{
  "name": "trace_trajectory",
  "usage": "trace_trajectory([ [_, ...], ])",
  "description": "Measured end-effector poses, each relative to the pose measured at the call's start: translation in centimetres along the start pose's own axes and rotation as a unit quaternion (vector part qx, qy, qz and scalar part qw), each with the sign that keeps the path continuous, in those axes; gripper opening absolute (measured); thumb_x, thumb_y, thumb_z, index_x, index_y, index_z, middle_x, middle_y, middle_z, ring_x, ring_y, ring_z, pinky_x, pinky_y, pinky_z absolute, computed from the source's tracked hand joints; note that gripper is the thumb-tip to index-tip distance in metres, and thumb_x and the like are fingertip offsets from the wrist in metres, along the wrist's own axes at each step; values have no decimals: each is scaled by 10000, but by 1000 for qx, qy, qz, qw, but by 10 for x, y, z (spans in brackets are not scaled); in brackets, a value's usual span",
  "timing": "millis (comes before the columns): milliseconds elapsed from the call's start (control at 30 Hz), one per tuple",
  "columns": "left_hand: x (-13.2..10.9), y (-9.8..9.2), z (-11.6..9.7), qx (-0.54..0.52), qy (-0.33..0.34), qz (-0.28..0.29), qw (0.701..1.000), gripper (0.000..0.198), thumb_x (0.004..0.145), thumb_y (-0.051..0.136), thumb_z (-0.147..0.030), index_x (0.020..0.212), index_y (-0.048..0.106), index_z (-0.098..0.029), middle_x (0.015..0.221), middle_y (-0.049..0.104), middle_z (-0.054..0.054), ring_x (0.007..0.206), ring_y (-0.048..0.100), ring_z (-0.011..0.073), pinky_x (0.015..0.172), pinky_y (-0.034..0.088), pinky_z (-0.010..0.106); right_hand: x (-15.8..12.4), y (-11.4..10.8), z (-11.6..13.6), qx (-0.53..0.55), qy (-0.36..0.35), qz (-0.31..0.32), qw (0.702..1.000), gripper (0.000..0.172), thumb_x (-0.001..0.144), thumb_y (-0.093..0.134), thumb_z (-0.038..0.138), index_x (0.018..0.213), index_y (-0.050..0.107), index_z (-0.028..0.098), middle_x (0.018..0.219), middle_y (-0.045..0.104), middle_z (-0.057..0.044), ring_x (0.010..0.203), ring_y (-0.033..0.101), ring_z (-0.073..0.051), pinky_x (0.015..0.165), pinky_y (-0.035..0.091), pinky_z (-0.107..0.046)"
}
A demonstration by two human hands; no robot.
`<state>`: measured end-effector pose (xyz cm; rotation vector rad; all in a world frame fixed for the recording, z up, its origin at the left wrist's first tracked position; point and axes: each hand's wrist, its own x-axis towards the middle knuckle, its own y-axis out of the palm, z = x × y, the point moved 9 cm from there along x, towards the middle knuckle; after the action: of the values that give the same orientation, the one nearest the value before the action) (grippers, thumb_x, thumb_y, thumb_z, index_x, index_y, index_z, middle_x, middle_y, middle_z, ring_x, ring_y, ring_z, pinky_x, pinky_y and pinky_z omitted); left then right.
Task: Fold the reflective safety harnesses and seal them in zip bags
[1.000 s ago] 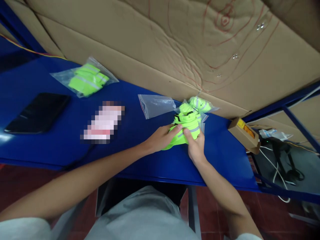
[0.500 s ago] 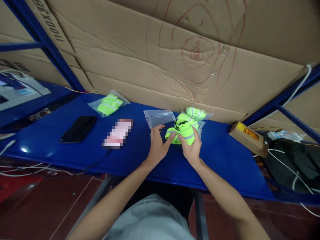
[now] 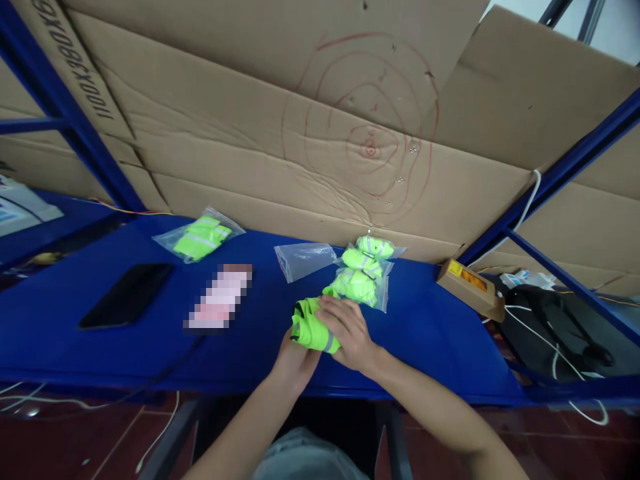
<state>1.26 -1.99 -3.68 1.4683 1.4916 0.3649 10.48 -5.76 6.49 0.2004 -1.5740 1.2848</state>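
A rolled neon-yellow reflective band point(image 3: 315, 330) with a grey stripe and dark edging is held between both hands above the table's front half. My left hand point(image 3: 296, 357) supports it from below and the left, its fingers mostly hidden by the roll. Closed over its right side are the fingers of my right hand point(image 3: 350, 330). Just beyond, clear bags with similar neon-yellow rolls point(image 3: 356, 287) lie in a row toward the cardboard. A flat clear zip bag point(image 3: 305, 260) with nothing visible inside rests to their left.
Another bagged neon-yellow bundle point(image 3: 203, 239) lies at the back left of the blue table point(image 3: 415, 347). Nearer are a black phone-like slab point(image 3: 127, 295) and a pixelated rectangle point(image 3: 220, 297). A small cardboard box point(image 3: 470, 290) and a black bag point(image 3: 555, 327) are at the right.
Both hands have drawn the roll toward me and left, away from the bagged ones. My right hand now wraps over it, my left has moved underneath. The camera view has shifted.
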Motion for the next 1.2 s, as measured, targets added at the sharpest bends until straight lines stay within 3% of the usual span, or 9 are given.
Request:
trace_trajectory([
  [67,7,-3,6,-34,5,-11,999,256,775,752,-55,1004,736,-168,1060,771,63,890,728,167,779,601,245,-2,9,1,28,15,17,999,632,971,536,222,1580,369,256,1435,627,-145,1396,560,-295,1096,486,-494],
  [167,13,-1,10,-47,12,-3,999,151,817,748,-105,962,735,-147,940,759,40,784,705,136,719,581,225,-8,15,-19,109,137,1,985,649,922,692,322,1522,451,272,1402,647,-131,1309,620,-285,1078,514,-453],
  [300,11,12,-4,-43,57,39,997,181,855,772,-258,1002,745,-155,1020,756,48,892,703,147,795,571,233,-22,17,-52,199,326,-58,923,556,845,785,448,1336,625,242,1295,695,-117,1219,641,-294,1088,499,-467],
  [433,8,21,-23,-11,96,80,992,435,747,877,-254,1158,740,-221,1171,742,38,1018,695,154,872,550,216,-29,26,-69,336,415,-86,841,511,877,725,537,1272,658,219,1230,713,-101,1161,657,-283,1071,513,-464],
  [500,12,17,-30,8,110,72,991,520,740,879,-235,1235,720,-252,1226,726,35,1085,683,155,905,535,202,-29,30,-72,378,426,-85,817,513,869,733,540,1269,666,227,1274,687,-93,1165,656,-271,1071,516,-438],
  [667,27,2,-33,49,104,56,992,545,734,875,-233,1254,712,-256,1348,674,66,1310,596,220,1007,509,245,-34,31,-80,354,461,-108,807,529,787,826,496,1239,704,250,1526,506,-72,1388,512,-290,1200,396,-430],
  [900,31,-3,-36,70,128,61,987,547,703,892,-209,1218,716,-269,1445,617,63,1488,430,242,1197,369,331,-34,51,-78,497,526,-95,683,671,752,844,536,1328,657,247,1223,749,-67,1158,691,-281,1108,491,-468],
  [1033,32,-5,-32,73,111,57,989,560,711,898,-258,1237,704,-265,1469,597,65,1477,441,263,1167,403,338,-32,50,-75,510,516,-95,681,642,738,869,503,1297,677,254,1211,759,-59,1125,710,-276,1068,525,-450],
  [1200,30,-3,-24,107,83,76,988,564,755,888,-393,1261,683,-250,1363,674,81,1308,604,268,1083,479,363,-31,47,-71,541,505,-91,666,619,765,859,474,1309,667,248,1203,764,-63,1089,724,-271,1025,554,-436],
])
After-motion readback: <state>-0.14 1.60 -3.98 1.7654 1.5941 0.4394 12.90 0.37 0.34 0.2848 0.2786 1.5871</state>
